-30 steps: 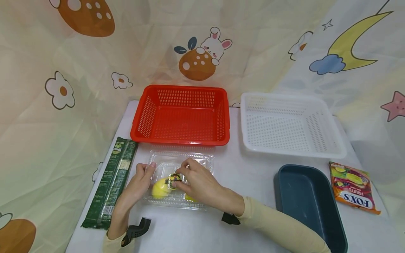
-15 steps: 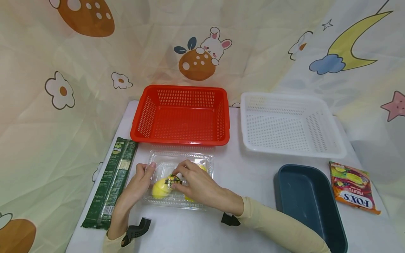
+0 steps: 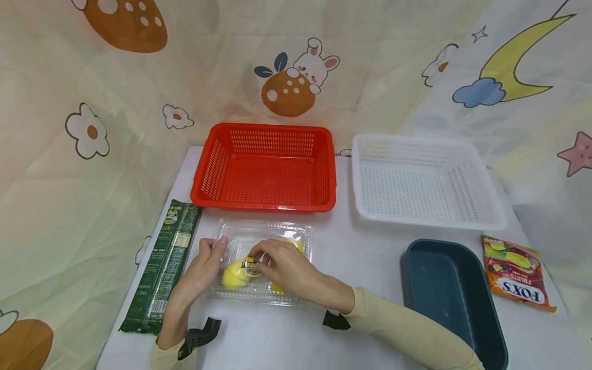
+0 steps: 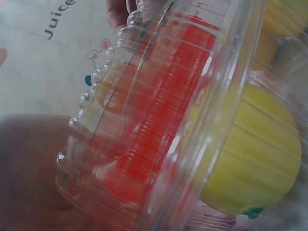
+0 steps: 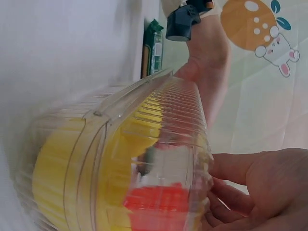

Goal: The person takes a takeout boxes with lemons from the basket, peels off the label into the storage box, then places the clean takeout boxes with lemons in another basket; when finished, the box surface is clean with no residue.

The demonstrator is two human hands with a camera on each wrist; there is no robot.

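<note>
My left hand (image 3: 203, 264) comes up from the near side with the forearm raised steeply, its thumb and fingers clamped on the left edge of the clear container (image 3: 245, 296), thumb uppermost. My right hand (image 3: 289, 270) reaches in from the other side, forearm slanting across, wrist low and knuckles arched over the lid. Its fingers are bent, tips close together at the black-and-yellow label (image 3: 250, 267) on that lid; whether they pinch it or merely touch it I cannot tell. The container lies flat on the tabletop (image 3: 259, 339), between my two hands and beneath my right fingers. Inside, a yellow fruit (image 3: 235, 276) sits between my left fingers and the label, and more yellow shows around my right hand, partly covered by it. Just beyond my fingers stands the red basket (image 3: 263, 180), with the white basket (image 3: 407, 190) farther off to their right. The dark tub (image 3: 448, 298) lies to the right of my right fingers, the orange bag (image 3: 518, 275) past it, and the green packet (image 3: 166, 267) just left of my left fingers
</note>
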